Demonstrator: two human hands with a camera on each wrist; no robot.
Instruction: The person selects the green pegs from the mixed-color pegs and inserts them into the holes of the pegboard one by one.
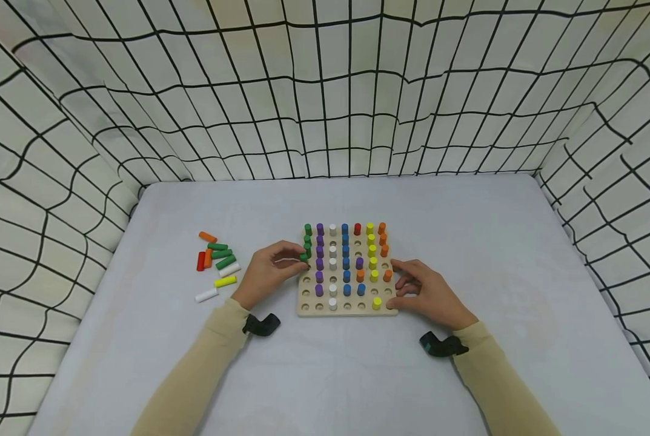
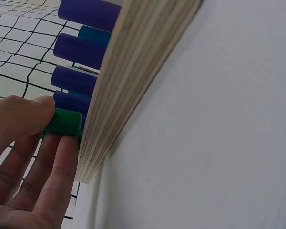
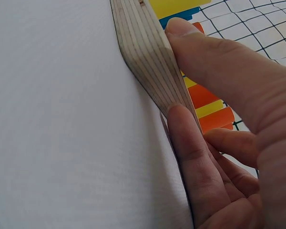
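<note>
A person sat at a pale grey table (image 1: 466, 230) walled in by white cloth printed with a black grid. Near the middle lay a square wooden pegboard (image 1: 348, 309), most of its holes filled with upright coloured pegs in columns — green, purple, white, blue, then mixed red, yellow and orange. The left hand (image 1: 267, 272) was at the board's left edge, thumb and fingertips pinching a green peg (image 1: 304, 257) in the leftmost column; the left wrist view showed that peg (image 2: 63, 123) pressed between the thumb and a finger, right against the board's layered edge (image 2: 128, 81), with purple pegs (image 2: 78, 50) standing just beyond. The right hand (image 1: 431, 293) rested at the board's right front corner, holding nothing — in the right wrist view its thumb (image 3: 214, 57) lay on the board's top and a finger (image 3: 195, 162) ran along its side edge. Well to the left of the board, a loose cluster of spare pegs (image 1: 215, 260) — orange, green, red, white, yellow — lay flat on the table.
</note>
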